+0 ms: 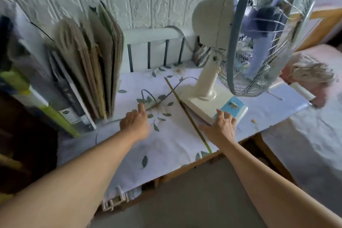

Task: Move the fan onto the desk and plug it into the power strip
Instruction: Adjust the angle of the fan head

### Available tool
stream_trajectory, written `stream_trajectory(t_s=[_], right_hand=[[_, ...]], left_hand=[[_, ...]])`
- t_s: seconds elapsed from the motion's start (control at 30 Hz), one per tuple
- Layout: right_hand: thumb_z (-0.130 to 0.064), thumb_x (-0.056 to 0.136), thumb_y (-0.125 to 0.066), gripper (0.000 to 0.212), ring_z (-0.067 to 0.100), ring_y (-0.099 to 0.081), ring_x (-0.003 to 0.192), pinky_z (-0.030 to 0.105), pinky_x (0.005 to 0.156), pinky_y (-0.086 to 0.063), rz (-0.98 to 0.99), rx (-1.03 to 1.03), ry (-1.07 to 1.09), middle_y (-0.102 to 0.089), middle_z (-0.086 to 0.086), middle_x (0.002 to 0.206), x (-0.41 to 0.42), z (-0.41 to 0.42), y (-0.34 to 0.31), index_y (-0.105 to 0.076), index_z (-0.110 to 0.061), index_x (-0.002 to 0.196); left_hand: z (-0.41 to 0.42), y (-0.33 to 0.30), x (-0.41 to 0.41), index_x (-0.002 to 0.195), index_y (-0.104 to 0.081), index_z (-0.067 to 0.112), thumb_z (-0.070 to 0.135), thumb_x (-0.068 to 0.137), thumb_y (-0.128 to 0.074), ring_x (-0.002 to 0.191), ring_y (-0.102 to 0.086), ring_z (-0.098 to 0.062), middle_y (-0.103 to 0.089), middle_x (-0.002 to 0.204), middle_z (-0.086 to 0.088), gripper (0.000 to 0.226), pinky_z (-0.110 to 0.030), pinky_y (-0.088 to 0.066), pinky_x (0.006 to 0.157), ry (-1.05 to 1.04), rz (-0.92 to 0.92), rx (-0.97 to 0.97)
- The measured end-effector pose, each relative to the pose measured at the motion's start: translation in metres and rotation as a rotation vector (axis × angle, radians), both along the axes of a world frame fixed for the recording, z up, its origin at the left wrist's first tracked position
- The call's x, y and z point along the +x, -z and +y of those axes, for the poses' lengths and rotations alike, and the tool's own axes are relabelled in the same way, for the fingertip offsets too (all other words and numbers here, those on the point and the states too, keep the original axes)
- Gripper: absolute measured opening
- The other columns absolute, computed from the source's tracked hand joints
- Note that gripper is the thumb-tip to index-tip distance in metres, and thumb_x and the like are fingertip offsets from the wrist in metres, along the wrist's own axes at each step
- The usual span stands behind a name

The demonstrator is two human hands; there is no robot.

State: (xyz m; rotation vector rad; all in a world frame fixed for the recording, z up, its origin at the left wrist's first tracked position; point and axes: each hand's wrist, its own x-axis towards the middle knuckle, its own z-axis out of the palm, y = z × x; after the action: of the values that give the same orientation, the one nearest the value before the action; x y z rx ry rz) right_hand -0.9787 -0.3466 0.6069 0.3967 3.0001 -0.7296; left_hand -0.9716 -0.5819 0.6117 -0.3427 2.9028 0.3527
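The cream fan (205, 87) stands upright on the desk (166, 144), which is covered with a floral cloth. Its wire cage with blue blades is at the upper right, and its base has a blue control panel (232, 108). My right hand (220, 127) rests with spread fingers on the front corner of the fan's base. My left hand (136, 123) is to the left over the cloth, forefinger stretched toward the dark cord (166, 96) that loops across the desk from the fan. A white power strip (112, 202) hangs at the desk's front edge.
Cardboard sheets and binders (88, 72) stand upright at the desk's left. A long thin stick (187, 114) lies diagonally across the cloth beside the fan base. A white rail (153, 46) runs along the back wall. A bed with a pink pillow (311, 74) is on the right.
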Motion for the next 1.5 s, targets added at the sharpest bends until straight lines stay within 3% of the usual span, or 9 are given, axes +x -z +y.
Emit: stream_trajectory(t_s=[0.2, 0.3, 0.43, 0.57, 0.7, 0.97, 1.13, 1.3, 1.5], right_hand=[[-0.045, 0.071, -0.067, 0.086, 0.032, -0.023, 0.129, 0.040, 0.109, -0.025, -0.019, 0.024, 0.078, -0.032, 0.012, 0.139, 0.008, -0.017, -0.014, -0.027, -0.013, 0.140], [-0.045, 0.071, -0.067, 0.087, 0.033, -0.024, 0.130, 0.043, 0.110, -0.027, -0.055, 0.031, 0.102, -0.031, 0.013, 0.141, 0.011, -0.017, -0.017, -0.027, -0.013, 0.140], [-0.044, 0.071, -0.066, 0.086, 0.033, -0.025, 0.129, 0.044, 0.109, -0.028, -0.067, 0.020, 0.104, -0.032, 0.014, 0.140, 0.007, -0.018, -0.018, -0.026, -0.012, 0.141], [-0.045, 0.071, -0.067, 0.090, 0.032, -0.025, 0.127, 0.042, 0.109, -0.026, -0.055, 0.012, 0.115, -0.032, 0.012, 0.138, 0.001, -0.023, -0.015, -0.023, -0.014, 0.143], [-0.044, 0.070, -0.069, 0.089, 0.032, -0.024, 0.128, 0.044, 0.109, -0.028, -0.046, 0.035, 0.133, -0.032, 0.013, 0.138, -0.003, -0.028, -0.009, -0.024, -0.016, 0.142], [-0.034, 0.071, -0.071, 0.088, 0.032, -0.023, 0.128, 0.043, 0.109, -0.027, -0.007, 0.186, 0.212, -0.026, 0.012, 0.142, -0.033, -0.032, 0.025, -0.022, -0.024, 0.144], [-0.019, 0.082, -0.060, 0.071, 0.031, -0.017, 0.138, 0.044, 0.115, -0.019, 0.020, 0.310, 0.226, -0.021, 0.008, 0.150, -0.046, -0.027, 0.043, -0.026, -0.032, 0.143], [-0.020, 0.085, -0.054, 0.057, 0.026, -0.025, 0.136, 0.043, 0.109, -0.030, 0.040, 0.345, 0.187, -0.028, 0.004, 0.148, -0.048, -0.017, 0.041, -0.034, -0.034, 0.137], [-0.015, 0.085, -0.051, 0.060, 0.025, -0.027, 0.135, 0.043, 0.105, -0.036, 0.041, 0.340, 0.191, -0.029, 0.002, 0.148, -0.049, -0.017, 0.037, -0.033, -0.039, 0.136]], left_hand=[[0.003, -0.004, -0.013, 0.147, 0.009, 0.009, 0.047, 0.075, -0.067, 0.133, -0.031, -0.038, -0.023, 0.148, -0.019, 0.112, -0.048, -0.034, 0.103, -0.022, -0.109, 0.115], [0.010, -0.014, -0.019, 0.147, 0.010, 0.004, 0.055, 0.070, -0.068, 0.135, -0.027, -0.038, -0.019, 0.151, -0.019, 0.121, -0.051, -0.028, 0.106, -0.114, -0.052, 0.140], [0.016, -0.028, -0.029, 0.148, 0.002, 0.009, 0.052, 0.073, -0.067, 0.137, -0.021, -0.037, -0.013, 0.153, -0.018, 0.110, -0.049, -0.025, 0.109, -0.087, 0.090, 0.101], [0.021, -0.032, -0.040, 0.146, -0.009, 0.014, 0.051, 0.074, -0.065, 0.139, -0.018, -0.035, -0.012, 0.154, -0.015, 0.099, -0.044, -0.024, 0.112, 0.094, 0.163, 0.145], [0.035, -0.030, -0.054, 0.147, -0.007, 0.019, 0.052, 0.074, -0.064, 0.139, -0.019, -0.032, -0.015, 0.153, -0.010, 0.098, -0.044, -0.026, 0.111, 0.241, 0.206, 0.213], [0.069, -0.010, -0.126, 0.147, -0.015, 0.025, 0.046, 0.073, -0.070, 0.137, -0.030, -0.026, -0.027, 0.152, -0.005, 0.095, -0.039, -0.031, 0.110, 0.462, 0.097, 0.654], [0.095, -0.017, -0.169, 0.145, -0.015, 0.022, 0.037, 0.080, -0.068, 0.134, -0.038, -0.025, -0.033, 0.149, -0.007, 0.086, -0.033, -0.033, 0.105, 0.536, 0.091, 0.851], [0.117, -0.034, -0.184, 0.126, -0.038, 0.016, 0.021, 0.083, -0.068, 0.107, -0.054, -0.023, -0.054, 0.116, -0.002, 0.052, -0.037, -0.044, 0.097, 0.539, 0.043, 1.097], [0.121, -0.032, -0.196, 0.125, -0.046, 0.014, 0.014, 0.079, -0.072, 0.104, -0.059, -0.023, -0.063, 0.120, -0.006, 0.053, -0.033, -0.045, 0.087, 0.489, 0.053, 1.135]])
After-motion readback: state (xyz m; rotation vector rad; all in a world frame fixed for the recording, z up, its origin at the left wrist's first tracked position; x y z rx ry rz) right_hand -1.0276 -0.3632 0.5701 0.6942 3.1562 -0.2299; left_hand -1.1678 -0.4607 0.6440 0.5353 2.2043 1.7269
